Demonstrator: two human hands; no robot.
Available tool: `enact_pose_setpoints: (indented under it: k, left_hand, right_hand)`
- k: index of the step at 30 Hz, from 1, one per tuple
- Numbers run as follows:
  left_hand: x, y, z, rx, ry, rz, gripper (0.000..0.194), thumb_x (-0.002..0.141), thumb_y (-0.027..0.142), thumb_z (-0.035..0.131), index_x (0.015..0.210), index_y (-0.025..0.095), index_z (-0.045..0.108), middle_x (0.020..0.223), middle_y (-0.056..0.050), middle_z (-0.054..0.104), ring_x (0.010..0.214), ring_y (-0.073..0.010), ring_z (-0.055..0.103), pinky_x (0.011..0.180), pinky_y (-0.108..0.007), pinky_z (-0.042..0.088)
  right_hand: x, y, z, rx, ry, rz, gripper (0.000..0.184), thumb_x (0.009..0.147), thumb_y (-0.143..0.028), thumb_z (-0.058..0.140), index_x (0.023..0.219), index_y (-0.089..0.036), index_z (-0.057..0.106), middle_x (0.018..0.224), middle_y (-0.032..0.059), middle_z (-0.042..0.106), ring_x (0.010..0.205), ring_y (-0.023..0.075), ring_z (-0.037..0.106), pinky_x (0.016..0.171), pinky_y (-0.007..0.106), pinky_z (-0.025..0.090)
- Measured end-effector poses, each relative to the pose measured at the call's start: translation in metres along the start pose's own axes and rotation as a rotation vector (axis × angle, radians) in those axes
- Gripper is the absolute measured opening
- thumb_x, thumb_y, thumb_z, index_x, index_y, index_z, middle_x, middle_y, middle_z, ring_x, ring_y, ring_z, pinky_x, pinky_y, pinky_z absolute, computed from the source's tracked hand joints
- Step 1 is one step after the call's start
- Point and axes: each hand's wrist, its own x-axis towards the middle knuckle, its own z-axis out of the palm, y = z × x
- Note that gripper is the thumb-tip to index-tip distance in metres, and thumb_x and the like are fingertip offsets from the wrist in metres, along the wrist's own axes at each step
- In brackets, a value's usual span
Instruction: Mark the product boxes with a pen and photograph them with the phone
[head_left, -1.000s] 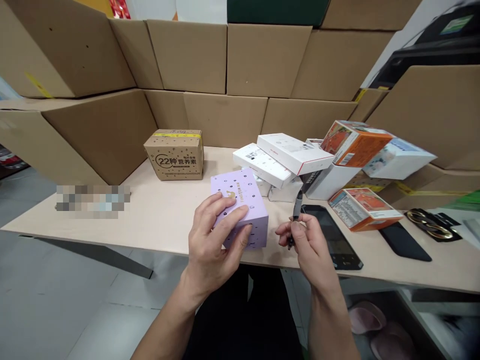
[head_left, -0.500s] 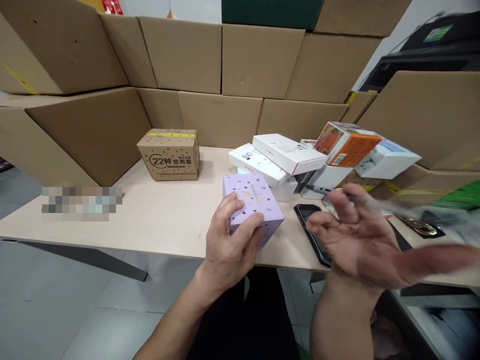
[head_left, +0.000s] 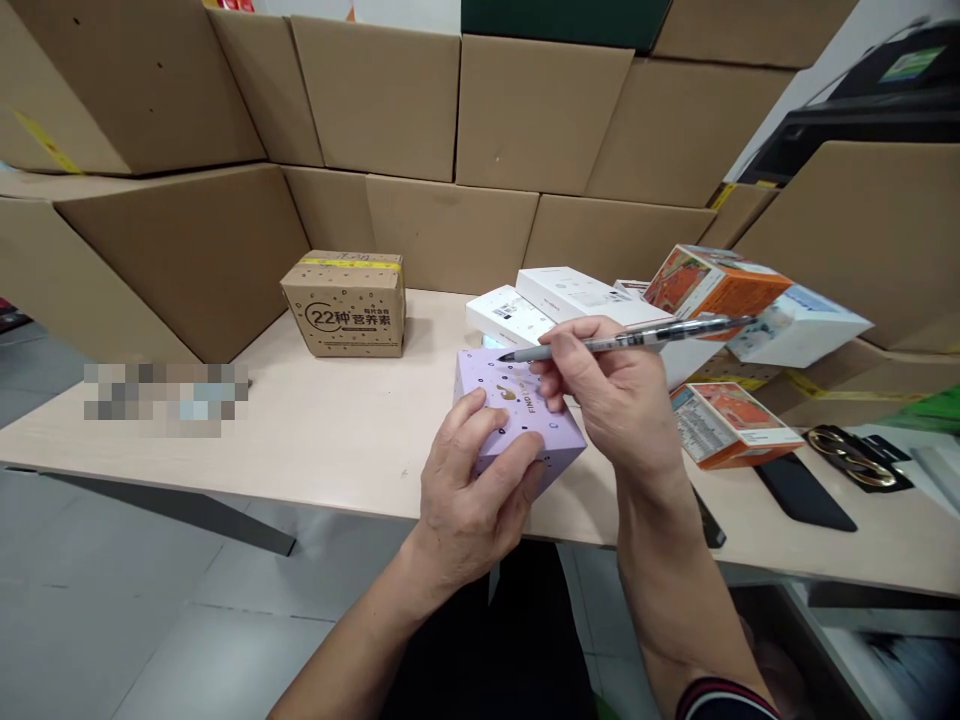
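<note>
A small purple patterned box (head_left: 517,385) rests near the table's front edge, tilted toward me. My left hand (head_left: 472,480) grips its near side, thumb and fingers pressed on the top. Over the box's right side, my right hand (head_left: 619,390) pinches a pen (head_left: 637,336) with a grey grip and a clear barrel. The dark tip points left, over or on the far part of the box top; whether it touches, I cannot tell. Behind my right hand lie flat white boxes (head_left: 574,294), partly hidden by it.
A brown carton (head_left: 349,310) with yellow tape stands at back left. To the right are orange-and-white boxes (head_left: 739,425), a black phone (head_left: 806,490) and gold-coloured ringed items (head_left: 855,460). Large cardboard boxes (head_left: 382,100) wall the back. A pixelated patch covers the table's left end.
My right hand has swung left from the table's right side, bringing the pen over the purple box. My left hand keeps its hold on the box. The view has shifted slightly.
</note>
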Motion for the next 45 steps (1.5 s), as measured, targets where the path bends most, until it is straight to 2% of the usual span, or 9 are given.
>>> enact_pose_setpoints:
  k: [5,9,19,27,33,37,39,41,45]
  left_hand:
    - [-0.001,0.001,0.001,-0.012,-0.004,-0.019,0.03,0.088,0.011,0.068,0.116,0.016,0.063,0.124,-0.011,0.052,0.134,-0.0328,0.05,0.113,-0.054,0.05]
    - [-0.001,0.001,0.001,-0.027,-0.008,-0.026,0.03,0.088,0.012,0.067,0.117,0.017,0.062,0.124,-0.011,0.052,0.135,-0.0327,0.049,0.112,-0.055,0.05]
    - [-0.001,0.001,0.0,-0.027,-0.015,-0.028,0.029,0.089,0.012,0.067,0.117,0.017,0.062,0.123,-0.011,0.052,0.134,-0.0322,0.049,0.112,-0.055,0.051]
    - [-0.002,0.001,0.001,-0.019,-0.01,-0.027,0.029,0.091,0.015,0.066,0.119,0.018,0.06,0.124,-0.011,0.052,0.134,-0.0325,0.049,0.111,-0.057,0.051]
    - [-0.001,0.0,0.0,0.0,-0.007,-0.007,0.029,0.091,0.014,0.066,0.118,0.019,0.06,0.123,-0.011,0.052,0.134,-0.0317,0.051,0.11,-0.056,0.052]
    - [0.001,-0.006,-0.001,-0.01,-0.028,-0.004,0.029,0.09,0.012,0.066,0.118,0.018,0.06,0.124,-0.011,0.051,0.136,-0.0324,0.049,0.113,-0.057,0.05]
    - [0.002,-0.011,-0.001,-0.02,-0.03,-0.012,0.03,0.09,0.012,0.066,0.118,0.02,0.06,0.125,-0.011,0.051,0.138,-0.0327,0.048,0.113,-0.058,0.049]
    - [0.004,-0.016,0.0,-0.031,-0.023,-0.016,0.03,0.09,0.012,0.066,0.118,0.021,0.059,0.126,-0.01,0.052,0.139,-0.0329,0.048,0.113,-0.059,0.048]
    - [0.004,-0.021,0.006,-0.042,0.024,-0.024,0.031,0.09,0.013,0.065,0.119,0.022,0.059,0.125,-0.009,0.051,0.139,-0.0332,0.047,0.114,-0.061,0.046]
  right_hand:
    - [0.005,0.002,0.007,-0.251,0.11,-0.103,0.028,0.095,-0.047,0.061,0.084,-0.021,0.056,0.06,-0.006,0.056,0.049,0.0067,0.048,0.047,0.02,0.038]
    - [0.006,0.001,0.006,-0.357,0.07,-0.114,0.029,0.097,-0.046,0.057,0.083,-0.021,0.055,0.058,-0.0062,0.054,0.049,0.0077,0.048,0.05,0.022,0.036]
    - [0.009,-0.003,0.008,-0.448,0.018,-0.14,0.026,0.098,-0.038,0.054,0.079,-0.02,0.054,0.058,-0.0063,0.054,0.049,0.0071,0.049,0.051,0.022,0.036]
    - [0.009,-0.001,0.007,-0.415,-0.002,-0.129,0.028,0.098,-0.042,0.055,0.08,-0.02,0.055,0.057,-0.0062,0.053,0.049,0.0072,0.048,0.049,0.023,0.036]
    - [-0.005,0.001,0.005,-0.238,0.168,-0.155,0.022,0.098,-0.044,0.057,0.091,-0.023,0.057,0.071,-0.0037,0.061,0.053,0.0089,0.055,0.05,0.024,0.044]
    - [-0.039,0.002,-0.023,-0.352,0.34,-0.189,0.018,0.099,-0.04,0.056,0.109,-0.026,0.063,0.091,0.0016,0.068,0.067,0.0131,0.062,0.061,0.029,0.052]
    - [-0.059,0.006,-0.044,-0.559,0.265,-0.177,0.019,0.099,-0.036,0.057,0.114,-0.027,0.066,0.102,0.0047,0.07,0.081,0.0181,0.066,0.075,0.036,0.055]
    - [-0.075,0.014,-0.06,-0.799,0.046,-0.173,0.024,0.098,-0.027,0.053,0.119,-0.027,0.065,0.114,0.0082,0.07,0.101,0.0248,0.066,0.089,0.043,0.054]
    - [-0.087,0.035,-0.064,-1.263,-0.352,-0.157,0.048,0.09,-0.002,0.04,0.126,-0.024,0.062,0.123,0.0123,0.068,0.107,0.0296,0.059,0.082,0.043,0.053]
